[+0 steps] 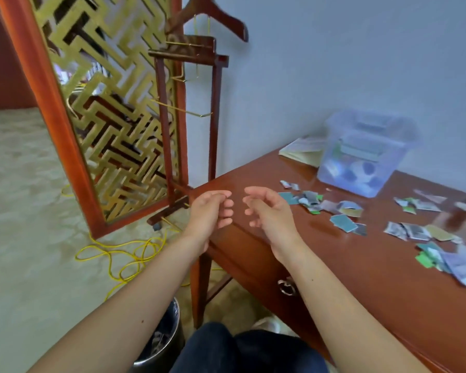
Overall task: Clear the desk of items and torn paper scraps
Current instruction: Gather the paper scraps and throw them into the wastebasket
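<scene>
the left hand and right hand hover empty, fingers loosely curled, at the corner of the surface, whose scraps lie scattered rightward near a box, likely light and flimsy, best swept together or pinched by an edge.

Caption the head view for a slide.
Empty left hand and right hand hover at the desk corner; scraps and a plastic box lie on it.

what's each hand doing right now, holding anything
Left hand: open, fingers loosely curled, holding nothing.
Right hand: open, fingers loosely curled, holding nothing.
</scene>
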Demonstrator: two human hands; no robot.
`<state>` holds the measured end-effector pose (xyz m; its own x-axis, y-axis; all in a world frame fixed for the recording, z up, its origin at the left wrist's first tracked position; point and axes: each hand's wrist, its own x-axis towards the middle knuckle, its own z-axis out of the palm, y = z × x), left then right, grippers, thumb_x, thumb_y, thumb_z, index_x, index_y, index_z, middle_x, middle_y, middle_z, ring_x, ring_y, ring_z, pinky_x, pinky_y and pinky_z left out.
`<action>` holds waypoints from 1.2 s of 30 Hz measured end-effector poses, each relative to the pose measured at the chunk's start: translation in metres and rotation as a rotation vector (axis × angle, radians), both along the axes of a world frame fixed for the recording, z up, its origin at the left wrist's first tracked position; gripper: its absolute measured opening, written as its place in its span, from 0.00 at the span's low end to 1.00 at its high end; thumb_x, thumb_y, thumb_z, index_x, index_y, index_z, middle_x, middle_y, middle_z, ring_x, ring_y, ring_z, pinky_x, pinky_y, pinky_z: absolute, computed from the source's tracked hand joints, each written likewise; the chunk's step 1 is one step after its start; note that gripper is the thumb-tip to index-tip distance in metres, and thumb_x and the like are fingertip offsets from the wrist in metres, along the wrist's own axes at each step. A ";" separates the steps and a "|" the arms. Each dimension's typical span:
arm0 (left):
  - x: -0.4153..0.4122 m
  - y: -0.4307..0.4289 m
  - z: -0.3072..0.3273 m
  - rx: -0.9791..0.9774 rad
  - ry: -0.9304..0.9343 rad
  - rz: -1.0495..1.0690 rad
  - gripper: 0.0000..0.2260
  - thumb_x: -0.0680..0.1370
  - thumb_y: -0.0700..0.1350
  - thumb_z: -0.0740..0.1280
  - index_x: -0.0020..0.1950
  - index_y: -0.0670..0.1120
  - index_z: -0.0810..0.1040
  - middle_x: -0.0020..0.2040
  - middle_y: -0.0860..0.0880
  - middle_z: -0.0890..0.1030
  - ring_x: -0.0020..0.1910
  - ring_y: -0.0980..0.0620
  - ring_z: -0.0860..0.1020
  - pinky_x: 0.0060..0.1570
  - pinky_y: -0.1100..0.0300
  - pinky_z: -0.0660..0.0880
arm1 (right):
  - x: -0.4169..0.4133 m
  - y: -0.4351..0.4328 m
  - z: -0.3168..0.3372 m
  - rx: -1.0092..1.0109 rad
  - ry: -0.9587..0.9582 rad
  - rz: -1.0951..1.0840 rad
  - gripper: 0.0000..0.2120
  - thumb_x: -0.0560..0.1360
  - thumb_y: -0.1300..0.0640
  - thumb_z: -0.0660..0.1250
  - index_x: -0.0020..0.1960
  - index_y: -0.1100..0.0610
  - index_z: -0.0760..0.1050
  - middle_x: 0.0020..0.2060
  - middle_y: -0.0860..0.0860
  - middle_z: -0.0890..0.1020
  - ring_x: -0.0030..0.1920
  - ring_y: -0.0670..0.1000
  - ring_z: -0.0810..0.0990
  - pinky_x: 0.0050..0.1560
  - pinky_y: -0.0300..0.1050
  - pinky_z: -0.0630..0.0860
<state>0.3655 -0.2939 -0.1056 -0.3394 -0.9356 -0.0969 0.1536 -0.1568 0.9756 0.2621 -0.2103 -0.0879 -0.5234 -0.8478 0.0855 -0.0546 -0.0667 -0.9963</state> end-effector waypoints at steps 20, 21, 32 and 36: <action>-0.133 -0.031 -0.019 -0.743 -0.600 -0.179 0.08 0.76 0.48 0.68 0.51 0.61 0.76 0.51 0.62 0.76 0.53 0.62 0.75 0.54 0.56 0.78 | -0.168 -0.009 -0.023 0.292 0.683 -0.294 0.08 0.72 0.54 0.68 0.51 0.44 0.77 0.50 0.42 0.80 0.57 0.52 0.73 0.58 0.51 0.73; -0.138 -0.034 -0.020 -0.775 -0.657 -0.188 0.09 0.75 0.50 0.68 0.54 0.60 0.77 0.52 0.63 0.76 0.55 0.61 0.74 0.57 0.55 0.77 | -0.169 -0.010 -0.025 0.349 0.738 -0.287 0.10 0.71 0.51 0.68 0.53 0.44 0.78 0.53 0.43 0.80 0.59 0.52 0.71 0.59 0.51 0.71; -0.160 -0.050 -0.026 -0.981 -0.966 -0.221 0.15 0.72 0.64 0.63 0.53 0.56 0.74 0.56 0.57 0.70 0.61 0.54 0.67 0.62 0.58 0.61 | -0.170 -0.020 -0.034 0.616 1.022 -0.228 0.29 0.77 0.44 0.56 0.77 0.49 0.60 0.75 0.47 0.64 0.74 0.52 0.57 0.71 0.49 0.52; -0.158 -0.051 -0.028 -0.969 -0.929 -0.249 0.12 0.72 0.62 0.65 0.51 0.58 0.74 0.57 0.58 0.70 0.62 0.55 0.66 0.63 0.58 0.60 | -0.176 -0.018 -0.033 0.555 0.964 -0.274 0.27 0.75 0.46 0.61 0.73 0.48 0.66 0.68 0.46 0.71 0.70 0.51 0.63 0.68 0.48 0.56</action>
